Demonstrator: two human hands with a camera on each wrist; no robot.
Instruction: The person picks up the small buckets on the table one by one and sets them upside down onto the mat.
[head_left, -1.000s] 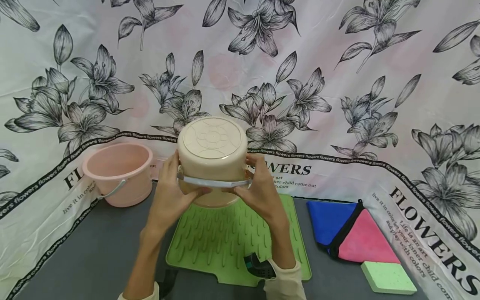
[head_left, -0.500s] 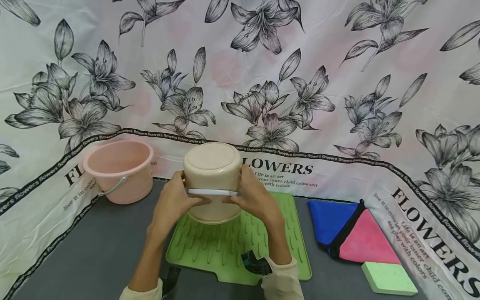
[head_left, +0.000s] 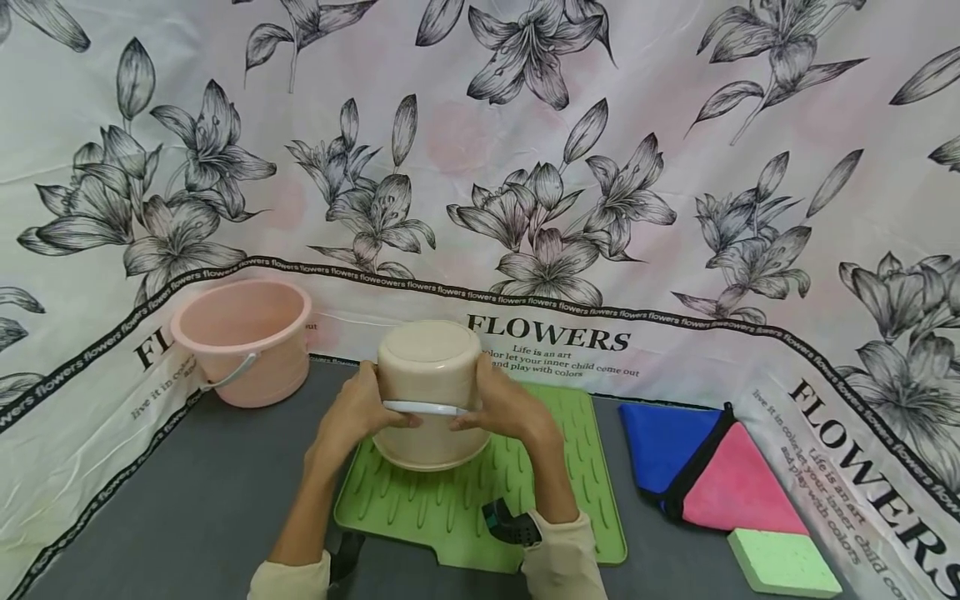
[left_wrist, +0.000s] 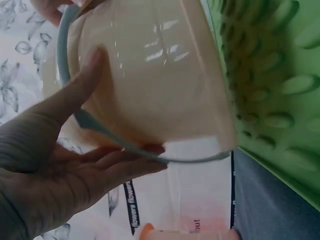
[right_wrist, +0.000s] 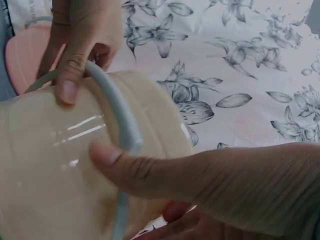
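Observation:
A cream bucket (head_left: 431, 442) is upside down, its base up and its rim low over a ribbed green mat (head_left: 585, 467). Whether the rim touches the mat I cannot tell. The left hand (head_left: 352, 412) grips its left side, thumb across the front and fingers around the side, as the left wrist view also shows. On the opposite side the right hand (head_left: 517, 408) holds it the same way, thumb (right_wrist: 125, 167) pressed on the wall. A pale grey handle (head_left: 426, 407) lies across the bucket's front, beside both thumbs.
At the back left stands a pink bucket (head_left: 255, 375) with its handle hanging down. A folded blue and pink cloth (head_left: 738, 483) lies to the right, with a light green sponge (head_left: 783, 562) in front of it. A flower-printed sheet (head_left: 360, 292) hangs behind the grey tabletop (head_left: 187, 508).
Both hands have lowered the upside-down cream bucket towards the green mat. Its base, earlier tipped more towards the camera, now faces more upward. The grip stays the same.

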